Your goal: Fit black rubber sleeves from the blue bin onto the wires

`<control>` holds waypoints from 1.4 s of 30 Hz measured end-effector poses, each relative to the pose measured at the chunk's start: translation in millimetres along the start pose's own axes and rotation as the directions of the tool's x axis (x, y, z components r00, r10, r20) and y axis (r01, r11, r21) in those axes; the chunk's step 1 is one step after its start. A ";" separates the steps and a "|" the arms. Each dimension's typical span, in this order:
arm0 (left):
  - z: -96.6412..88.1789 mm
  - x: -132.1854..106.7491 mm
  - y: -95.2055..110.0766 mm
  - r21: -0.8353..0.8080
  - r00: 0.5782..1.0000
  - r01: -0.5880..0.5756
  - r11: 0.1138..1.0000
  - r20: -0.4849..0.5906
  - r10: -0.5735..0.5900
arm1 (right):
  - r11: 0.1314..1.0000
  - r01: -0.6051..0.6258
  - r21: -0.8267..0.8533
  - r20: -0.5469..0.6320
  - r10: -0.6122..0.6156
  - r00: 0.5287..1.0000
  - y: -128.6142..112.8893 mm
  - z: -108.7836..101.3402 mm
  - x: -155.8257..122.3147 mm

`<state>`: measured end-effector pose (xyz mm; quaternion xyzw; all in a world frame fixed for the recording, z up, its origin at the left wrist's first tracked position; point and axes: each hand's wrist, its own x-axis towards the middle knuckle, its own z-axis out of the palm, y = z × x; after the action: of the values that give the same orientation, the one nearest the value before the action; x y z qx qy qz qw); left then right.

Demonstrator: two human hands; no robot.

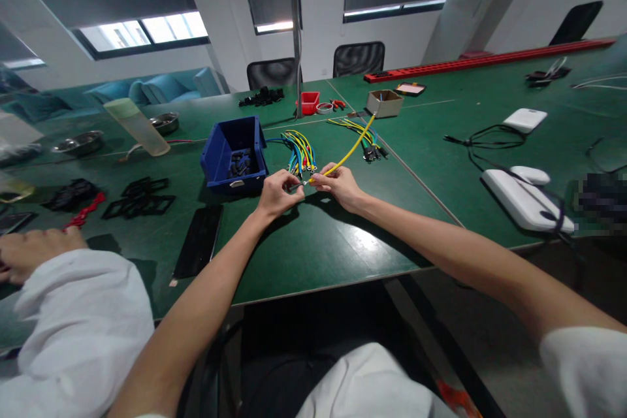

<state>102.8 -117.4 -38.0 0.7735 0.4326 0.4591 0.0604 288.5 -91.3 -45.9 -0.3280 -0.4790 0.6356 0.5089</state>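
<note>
My right hand (340, 187) pinches a yellow wire (353, 149) close to its near end, which carries a small metal terminal. The wire's other end sticks up and away to the right. My left hand (280, 196) is closed on a small dark part (294, 187), mostly hidden by the fingers, right beside the terminal; whether the two touch I cannot tell. Just beyond my hands lies a bundle of yellow, blue and green wires (301, 149). To my left hand's left stands a blue bin (210, 166) holding small black parts (240, 162).
A second wire bundle (375, 147) with black ends lies beyond my right hand. A phone (200, 241) and black frames (140, 199) are at the left, near a co-worker's hand (39, 251). White devices (524, 201) with cables lie right. A cardboard box (385, 104) stands farther back.
</note>
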 end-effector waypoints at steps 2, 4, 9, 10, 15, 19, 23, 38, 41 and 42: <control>-0.1 0.0 -0.6 -0.003 1.000 -0.002 1.000 0.002 0.002 | 1.000 -0.006 0.002 -0.001 0.006 1.000 -0.2 0.0 0.2; -0.4 0.1 -0.7 -0.005 1.000 -0.005 1.000 0.003 0.005 | 1.000 -0.011 -0.001 -0.004 0.011 1.000 0.1 -0.3 0.7; -0.2 0.3 -0.3 -0.017 1.000 0.002 1.000 0.003 -0.002 | 1.000 -0.002 0.005 0.000 0.002 1.000 2.0 -1.5 1.5; 0.0 0.3 -0.1 -0.021 1.000 0.006 1.000 0.002 -0.006 | 1.000 0.000 0.005 0.001 0.000 1.000 2.3 -1.7 1.6; 2.0 0.0 0.9 -0.060 0.999 0.054 0.997 -0.002 -0.054 | 1.000 0.004 -0.002 -0.008 -0.004 1.000 3.3 -2.2 2.2; 2.4 -0.2 1.1 -0.090 0.997 0.077 0.993 0.003 -0.077 | 1.000 0.017 0.008 -0.003 -0.017 1.000 4.1 -2.6 2.6; 2.2 -0.4 0.3 -0.095 0.997 0.078 0.992 0.004 -0.078 | 1.000 0.006 0.009 -0.007 -0.006 1.000 4.3 -2.6 2.4; 5.2 -1.1 3.8 -0.171 0.970 0.242 0.955 0.039 -0.239 | 1.000 0.008 -0.009 -0.013 -0.008 1.000 1.9 -1.3 1.3; 4.9 -1.1 3.3 -0.179 0.970 0.241 0.954 0.039 -0.238 | 1.000 0.005 -0.005 -0.015 -0.005 1.000 2.0 -1.3 1.4; 4.7 -1.0 3.3 -0.181 0.971 0.238 0.954 0.039 -0.235 | 1.000 0.005 -0.004 -0.015 -0.005 1.000 2.1 -1.3 1.4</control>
<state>108.2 -118.7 -39.7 0.7110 0.4773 0.4802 0.1898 288.6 -89.6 -48.1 -0.3325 -0.4772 0.6308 0.5136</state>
